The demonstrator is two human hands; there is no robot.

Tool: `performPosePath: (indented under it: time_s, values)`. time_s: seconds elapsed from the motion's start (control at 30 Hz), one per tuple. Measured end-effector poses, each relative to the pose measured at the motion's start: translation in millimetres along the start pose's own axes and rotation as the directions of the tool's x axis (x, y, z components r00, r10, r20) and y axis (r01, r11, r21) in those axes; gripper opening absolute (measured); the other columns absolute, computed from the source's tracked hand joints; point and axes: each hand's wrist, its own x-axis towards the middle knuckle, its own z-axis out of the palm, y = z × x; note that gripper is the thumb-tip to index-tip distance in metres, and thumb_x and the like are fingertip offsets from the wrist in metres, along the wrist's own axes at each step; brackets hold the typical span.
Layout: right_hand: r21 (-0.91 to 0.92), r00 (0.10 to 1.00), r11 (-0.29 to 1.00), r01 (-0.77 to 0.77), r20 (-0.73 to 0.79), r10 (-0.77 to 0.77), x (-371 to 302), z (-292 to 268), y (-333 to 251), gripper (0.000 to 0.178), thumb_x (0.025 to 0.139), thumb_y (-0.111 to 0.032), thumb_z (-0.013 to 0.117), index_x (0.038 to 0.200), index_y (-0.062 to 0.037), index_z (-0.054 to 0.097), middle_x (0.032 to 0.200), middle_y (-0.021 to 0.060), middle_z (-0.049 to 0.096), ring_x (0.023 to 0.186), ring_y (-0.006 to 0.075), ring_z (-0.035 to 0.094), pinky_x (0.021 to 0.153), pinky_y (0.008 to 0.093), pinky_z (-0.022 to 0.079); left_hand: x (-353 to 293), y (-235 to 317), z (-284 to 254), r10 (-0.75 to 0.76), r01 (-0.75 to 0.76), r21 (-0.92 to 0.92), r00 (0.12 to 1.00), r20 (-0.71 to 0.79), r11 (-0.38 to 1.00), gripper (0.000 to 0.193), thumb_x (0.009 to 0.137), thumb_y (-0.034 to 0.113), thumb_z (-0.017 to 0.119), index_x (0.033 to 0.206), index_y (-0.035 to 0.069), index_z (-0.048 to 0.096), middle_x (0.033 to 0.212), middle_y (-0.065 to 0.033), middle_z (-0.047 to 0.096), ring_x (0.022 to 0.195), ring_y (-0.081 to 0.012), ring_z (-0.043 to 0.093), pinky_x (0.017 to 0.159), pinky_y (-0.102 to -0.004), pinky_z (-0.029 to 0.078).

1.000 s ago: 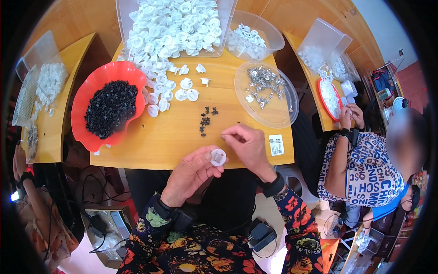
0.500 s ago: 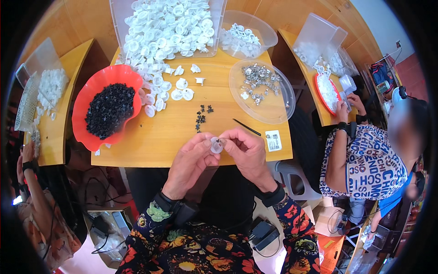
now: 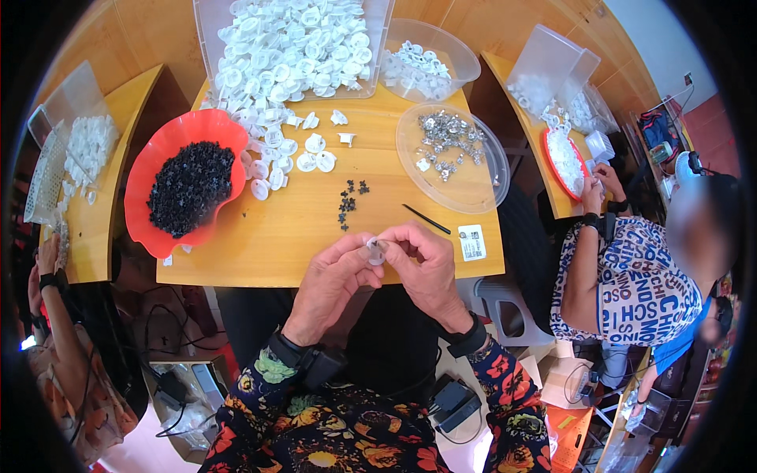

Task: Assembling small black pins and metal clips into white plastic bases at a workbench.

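Just over the table's near edge, my left hand (image 3: 335, 272) pinches a small translucent white plastic cap (image 3: 376, 254) between thumb and fingers. My right hand (image 3: 422, 266) is closed too, its thumb and forefinger pressed to the cap's upper rim. A dark spot shows at those fingertips; whether it is a separate small part, I cannot tell. Just beyond my hands lie several small black plastic pieces (image 3: 347, 205). More black pieces (image 3: 189, 189) fill a red bowl (image 3: 138, 213) on the left. Loose white caps (image 3: 315, 143) lie farther up the table.
A clear bin (image 3: 382, 47) heaped with white caps stands at the back, beside a clear round tub (image 3: 465, 71). A clear lid (image 3: 493, 177) carries small metal parts (image 3: 453, 134). A thin black stick (image 3: 426, 219) and a white label card (image 3: 472, 243) lie right. People work at both sides.
The cap has tilted slightly between my fingers, and both hands have shifted very slightly. The co-worker on the right has moved their hands a little.
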Motion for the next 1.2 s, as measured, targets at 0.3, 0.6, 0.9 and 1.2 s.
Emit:
performPosePath:
  time_s: [0.3,0.6,0.9,1.2]
  values:
    - [-0.280,0.978,0.941,0.193,-0.028,-0.209,1,5,-5,0.007,0.080,0.000,0.066,0.086,-0.0022,0.061,0.075,0.0088,0.058,0.061,0.0185,0.060,0.054,0.0281,0.046,-2,-6,-7,0.026,-0.025,-0.026,0.999,0.045,0.999,0.029,0.098,0.018,0.048,0.115,-0.004,0.055,0.102,-0.0087,0.063,0.089,-0.0139,0.061,0.078,-0.0267,0.051]
    - [-0.380,0.969,0.895,0.232,0.011,-0.247,2,8,-9,0.010,0.078,0.001,0.065,0.084,-0.0039,0.057,0.075,0.0112,0.055,0.063,0.0293,0.060,0.054,0.0358,0.047,-2,-10,-8,0.084,-0.084,-0.017,0.996,0.027,0.996,0.029,0.098,0.018,0.049,0.116,-0.004,0.054,0.104,-0.0080,0.061,0.095,-0.0150,0.060,0.082,-0.0301,0.051]
    - [-0.486,0.955,0.832,0.269,0.024,-0.295,3,11,-11,0.010,0.079,0.001,0.063,0.085,-0.0038,0.055,0.075,0.0123,0.054,0.062,0.0317,0.059,0.054,0.0377,0.046,-1,-14,-6,0.154,-0.142,0.193,0.987,-0.048,0.971,0.030,0.098,0.017,0.049,0.117,-0.005,0.055,0.103,-0.0086,0.062,0.093,-0.0150,0.061,0.081,-0.0300,0.051]
    - [-0.278,0.999,0.960,0.042,-0.005,-0.045,4,8,-11,0.007,0.083,-0.001,0.063,0.086,-0.0005,0.057,0.076,0.0130,0.058,0.064,0.0273,0.061,0.056,0.0329,0.047,1,-12,-7,0.097,-0.097,0.035,0.995,0.003,0.995,0.030,0.099,0.019,0.047,0.115,-0.004,0.056,0.101,-0.0084,0.062,0.090,-0.0154,0.061,0.079,-0.0297,0.051]
